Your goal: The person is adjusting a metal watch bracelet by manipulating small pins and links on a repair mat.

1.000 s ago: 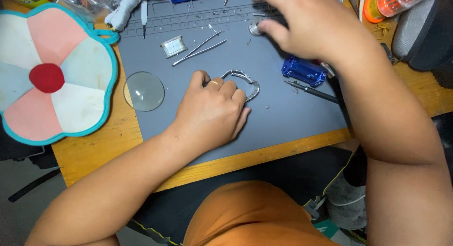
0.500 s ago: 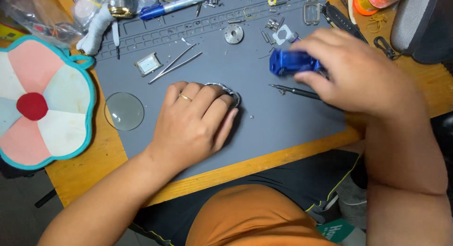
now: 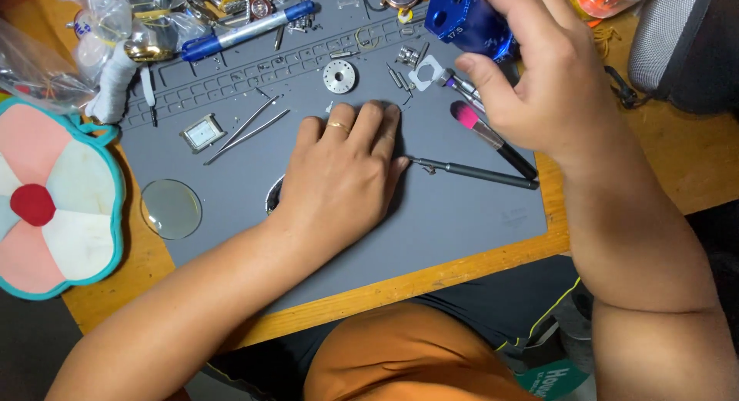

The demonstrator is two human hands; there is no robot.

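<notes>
Two hands: both mine, both over the grey mat [image 3: 462, 224] on the worktop [image 3: 631, 170].
Right fingers: curled and pinching a blue metal block [image 3: 466, 20], lifted clear of the mat at its far edge; right hand [image 3: 539, 85] is wrapped round it from the right.
Left fingers: [image 3: 362, 128] pressed together and laid flat, palm down; left hand [image 3: 342, 178] covers a metal ring-shaped piece [image 3: 272, 197], of which only a sliver shows at the wrist side (I cannot tell what more lies under the palm).
Key relation: the blue block sits up and to the right of the covered piece, well apart; the left hand is on that piece, the right hand is the one carrying the block.
Long axis nearby: a dark slim tool [image 3: 477, 172] lies nearly level, tip touching the left fingertips, handle running right.
Further out: pink-tipped tool [image 3: 493, 139] slanting under the right hand; tweezers [image 3: 246, 130] and small square watch case [image 3: 203, 132] to the left; round glass lens [image 3: 171, 208] at the mat's left edge; blue pen [image 3: 246, 30] along the far side; flower-shaped pad [image 3: 54, 201] off the mat.
</notes>
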